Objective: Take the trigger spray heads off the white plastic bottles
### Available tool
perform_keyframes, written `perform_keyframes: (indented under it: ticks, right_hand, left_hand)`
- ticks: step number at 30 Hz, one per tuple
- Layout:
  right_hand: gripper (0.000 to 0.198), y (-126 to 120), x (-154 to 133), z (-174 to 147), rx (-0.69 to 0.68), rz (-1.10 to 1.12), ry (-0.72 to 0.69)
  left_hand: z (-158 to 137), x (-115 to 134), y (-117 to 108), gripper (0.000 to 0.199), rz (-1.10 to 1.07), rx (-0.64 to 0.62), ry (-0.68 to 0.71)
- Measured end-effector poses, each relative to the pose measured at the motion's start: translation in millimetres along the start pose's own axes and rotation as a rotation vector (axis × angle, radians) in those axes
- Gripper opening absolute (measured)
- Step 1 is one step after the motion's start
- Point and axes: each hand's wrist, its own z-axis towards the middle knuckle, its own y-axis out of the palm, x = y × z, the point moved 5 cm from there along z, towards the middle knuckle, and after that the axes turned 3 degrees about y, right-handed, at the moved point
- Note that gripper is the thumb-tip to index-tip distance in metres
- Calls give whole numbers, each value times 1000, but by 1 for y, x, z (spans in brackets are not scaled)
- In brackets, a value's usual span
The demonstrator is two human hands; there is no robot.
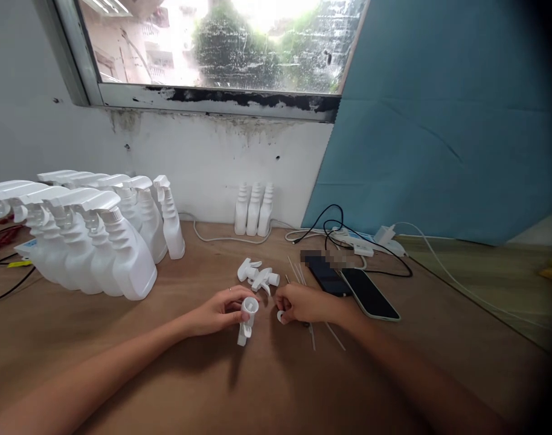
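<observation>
White spray head is over the near tabletop, long axis roughly near-to-far; round collar opens upward toward the camera, opposite end points toward the person, slightly left. Left hand has thumb and fingers closed on its sides. Right hand pinches a small white ring, near thin tubes. Beyond: loose spray heads clustered; farther, three white bottles stand upright.

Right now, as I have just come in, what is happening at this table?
A person's left hand holds a white spray head, its round collar facing up. The right hand pinches a small round white piece, apart from the spray head. More spray heads lie just beyond the hands, and white bottles stand at the left.
</observation>
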Motion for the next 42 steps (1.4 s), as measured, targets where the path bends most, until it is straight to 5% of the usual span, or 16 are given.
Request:
perform_keyframes:
  ticks: [10,14,18,24,30,42]
  right_hand:
    - [11,-5,-18,-6,46,103,-138]
    - [15,-16,-36,-13,250,266,-270]
    - [13,-22,-59,-27,506,174,-498]
    - [16,-11,-70,-30,706,98,-742]
    - [20,-2,-68,-29,747,-46,-854]
    - [14,-9,-71,-36,576,-56,-831]
  left_hand:
    - [-1,0,1,34,-31,6,-4]
    - [0,-1,1,34,-27,1,3]
    - [0,-2,1,34,-21,-7,6]
    - [0,-6,1,32,-20,-12,12]
    - [1,-4,1,30,-35,-10,18]
    - [0,-3,1,27,-37,-3,1]
